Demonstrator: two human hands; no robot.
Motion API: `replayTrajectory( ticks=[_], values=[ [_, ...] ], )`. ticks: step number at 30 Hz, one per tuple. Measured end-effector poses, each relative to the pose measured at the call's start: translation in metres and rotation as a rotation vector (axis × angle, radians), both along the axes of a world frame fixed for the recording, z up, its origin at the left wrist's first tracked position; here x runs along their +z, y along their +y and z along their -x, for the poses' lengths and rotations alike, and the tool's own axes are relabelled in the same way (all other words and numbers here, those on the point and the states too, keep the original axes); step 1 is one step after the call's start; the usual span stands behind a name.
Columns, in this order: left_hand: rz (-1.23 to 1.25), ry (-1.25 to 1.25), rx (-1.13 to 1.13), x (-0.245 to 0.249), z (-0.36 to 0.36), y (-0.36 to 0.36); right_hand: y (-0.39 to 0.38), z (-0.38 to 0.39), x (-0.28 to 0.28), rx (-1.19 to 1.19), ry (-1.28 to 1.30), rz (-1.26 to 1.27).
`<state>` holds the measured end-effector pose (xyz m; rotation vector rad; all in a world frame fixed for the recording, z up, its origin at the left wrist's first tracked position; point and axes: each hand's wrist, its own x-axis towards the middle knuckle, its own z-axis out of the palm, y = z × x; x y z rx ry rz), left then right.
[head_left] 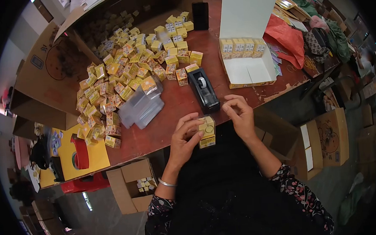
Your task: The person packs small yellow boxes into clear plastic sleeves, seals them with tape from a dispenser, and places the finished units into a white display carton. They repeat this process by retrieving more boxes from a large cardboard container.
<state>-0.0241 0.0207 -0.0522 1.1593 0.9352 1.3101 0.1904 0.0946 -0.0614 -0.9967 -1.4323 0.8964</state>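
Observation:
My left hand (184, 137) is closed around a small yellow box (207, 141) at the table's front edge; a seam across it suggests two boxes held together. My right hand (240, 117) is raised just to the right of that box, apart from it. Its thumb and forefinger are pinched, and whatever may be between them is too small to see. A black tape dispenser (203, 91) with a roll of clear tape lies just beyond both hands. Flat clear plastic sleeves (141, 108) are spread to the left, beside a heap of small yellow boxes (126, 76).
An open white display carton (249, 71) holds a row of yellow boxes at the back right. A large cardboard box (45, 74) lies behind the heap. A black phone-like slab (200, 16) stands near the back. An open carton (132, 186) is below the table's left front edge.

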Motion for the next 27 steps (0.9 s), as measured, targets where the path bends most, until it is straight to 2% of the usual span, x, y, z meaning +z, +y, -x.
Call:
replayTrajectory(
  ticks=[3, 6, 9, 19, 21, 23, 25, 27],
  values=[
    [-0.219, 0.401, 0.132, 0.009, 0.001, -0.013, -0.025, -0.005, 0.038, 0.346, 0.322, 0.312],
    [-0.354, 0.514, 0.216, 0.02, -0.009, -0.021, -0.049, 0.01, 0.059, 0.432, 0.381, 0.369],
    [-0.485, 0.571, 0.307, 0.031, -0.018, -0.026, -0.061, 0.017, 0.058, 0.442, 0.388, 0.369],
    [-0.592, 0.597, 0.432, 0.026, -0.026, -0.035, -0.071, 0.025, 0.063, 0.335, 0.265, 0.285],
    [-0.591, 0.567, 0.438, 0.026, -0.027, -0.037, -0.066, 0.021, 0.062, 0.341, 0.277, 0.368],
    [-0.588, 0.554, 0.443, 0.026, -0.027, -0.037, -0.064, 0.02, 0.059, 0.288, 0.201, 0.321],
    [-0.559, 0.539, 0.427, 0.03, -0.026, -0.038, -0.062, 0.022, 0.058, 0.177, 0.039, 0.137],
    [-0.5, 0.525, 0.389, 0.036, -0.025, -0.041, -0.051, 0.019, 0.057, 0.105, -0.141, -0.318]
  ],
)
